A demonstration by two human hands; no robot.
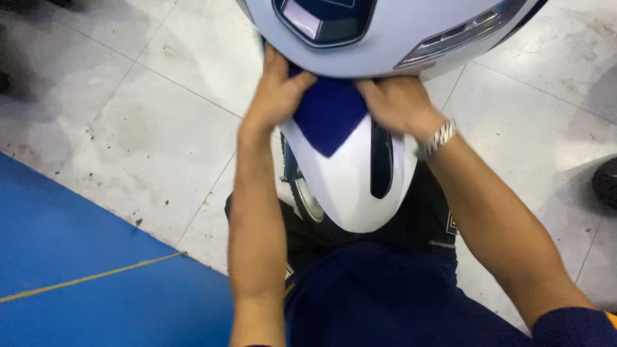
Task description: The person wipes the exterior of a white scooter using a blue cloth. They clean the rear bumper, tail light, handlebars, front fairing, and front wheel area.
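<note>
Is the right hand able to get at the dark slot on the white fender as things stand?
Probably yes. The right hand rests at the top of the white fender, just above the dark slot, and nothing lies between them.

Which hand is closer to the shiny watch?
The right hand. The watch sits on that hand's own wrist, right behind it. The left hand is farther off, across the blue cloth on the white fender.
</note>
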